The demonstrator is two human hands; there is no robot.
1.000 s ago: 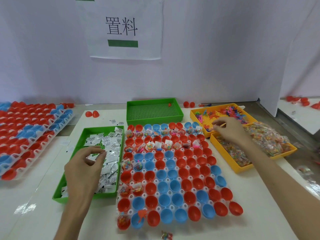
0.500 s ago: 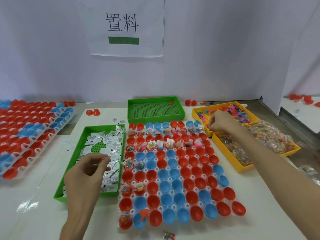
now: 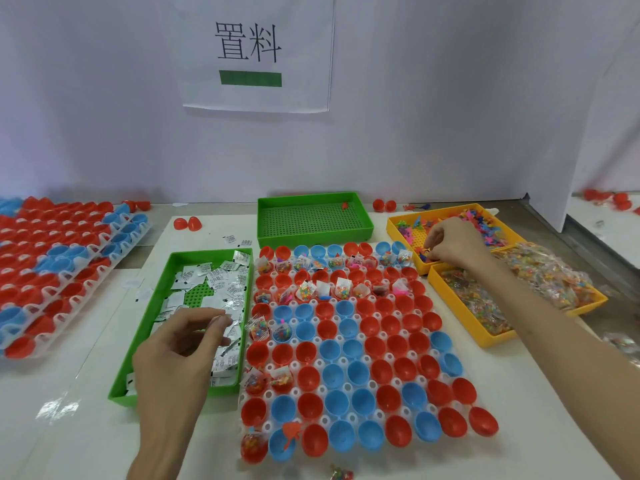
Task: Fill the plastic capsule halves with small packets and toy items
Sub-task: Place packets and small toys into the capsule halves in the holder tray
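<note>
Picking singly is advised: nearest, the left hand (image 3: 176, 355) is curled over the green tray (image 3: 207, 252) of white packets (image 3: 221, 282), thumb and forefinger drawn together, though a pinched packet cannot be confirmed. Beside it the capsule halves (image 3: 349, 351) are mostly unfilled; farther off, the right hand (image 3: 453, 245) is curled into the toy items (image 3: 481, 220) in the yellow tray (image 3: 393, 225), its hold hidden.

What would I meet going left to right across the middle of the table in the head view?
Side capsule rack → green packet tray → centre capsule rack → yellow packet tray.
</note>
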